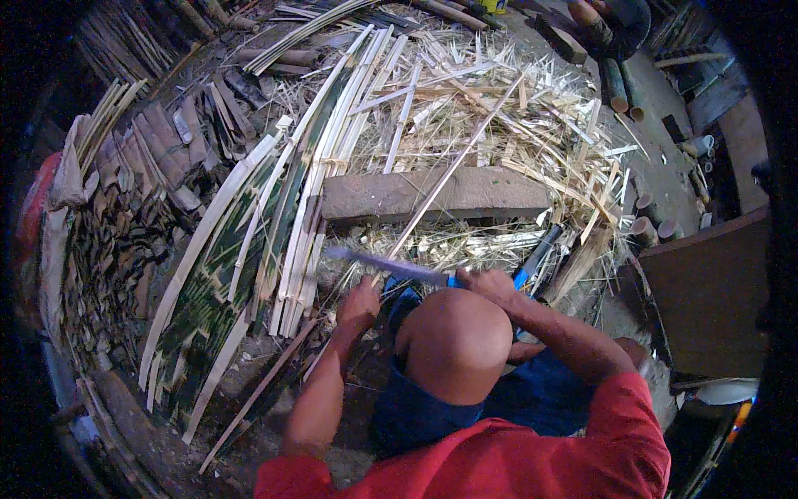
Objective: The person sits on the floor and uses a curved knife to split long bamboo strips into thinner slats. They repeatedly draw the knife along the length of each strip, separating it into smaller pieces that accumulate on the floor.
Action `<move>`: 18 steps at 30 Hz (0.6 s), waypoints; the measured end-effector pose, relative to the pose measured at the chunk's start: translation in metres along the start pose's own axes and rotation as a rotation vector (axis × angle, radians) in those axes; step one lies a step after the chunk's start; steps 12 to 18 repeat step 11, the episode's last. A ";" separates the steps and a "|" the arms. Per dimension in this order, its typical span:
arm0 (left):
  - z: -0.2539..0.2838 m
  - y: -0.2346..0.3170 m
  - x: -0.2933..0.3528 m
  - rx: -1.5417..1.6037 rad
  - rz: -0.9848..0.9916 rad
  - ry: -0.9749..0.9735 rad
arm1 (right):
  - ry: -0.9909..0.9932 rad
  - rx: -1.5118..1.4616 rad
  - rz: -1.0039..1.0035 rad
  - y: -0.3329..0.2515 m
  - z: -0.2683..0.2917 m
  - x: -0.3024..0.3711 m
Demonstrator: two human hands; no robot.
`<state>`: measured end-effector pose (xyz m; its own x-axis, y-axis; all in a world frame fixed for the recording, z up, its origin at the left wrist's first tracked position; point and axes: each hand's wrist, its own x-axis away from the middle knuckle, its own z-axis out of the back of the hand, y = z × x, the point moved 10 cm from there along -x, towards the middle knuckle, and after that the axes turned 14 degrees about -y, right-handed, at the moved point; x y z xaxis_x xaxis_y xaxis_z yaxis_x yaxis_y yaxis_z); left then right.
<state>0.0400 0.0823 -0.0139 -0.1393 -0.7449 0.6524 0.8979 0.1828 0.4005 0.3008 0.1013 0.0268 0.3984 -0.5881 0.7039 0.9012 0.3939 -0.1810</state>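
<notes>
My left hand [360, 303] is closed around a long, thin bamboo strip [453, 170]. The strip runs away from me, up and to the right, across a thick wooden block [374, 195]. In my right hand [489, 286], beside my bent knee, is a knife [399, 268] with a blue handle. Its blade points left, looks slightly blurred, and passes close to the strip just beyond my left hand; whether it touches cannot be made out. Just right of my right hand lies a blue and black tool [532, 259], partly hidden.
Bamboo shavings [499, 108] are heaped beyond the block. Bundled pale strips [312, 191] and green-skinned strips [208, 291] lie to my left, with split wood pieces [125, 200] farther left. A brown panel [706, 291] stands right. At the far right, another person's leg [592, 18] shows.
</notes>
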 end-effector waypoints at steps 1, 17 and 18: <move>0.000 -0.002 -0.002 0.027 0.034 -0.010 | 0.071 -0.067 -0.003 0.001 0.008 0.005; -0.028 -0.045 -0.004 0.133 0.177 -0.156 | 0.106 -0.045 -0.331 0.065 0.031 -0.002; -0.028 -0.045 -0.004 0.133 0.177 -0.156 | 0.106 -0.045 -0.331 0.065 0.031 -0.002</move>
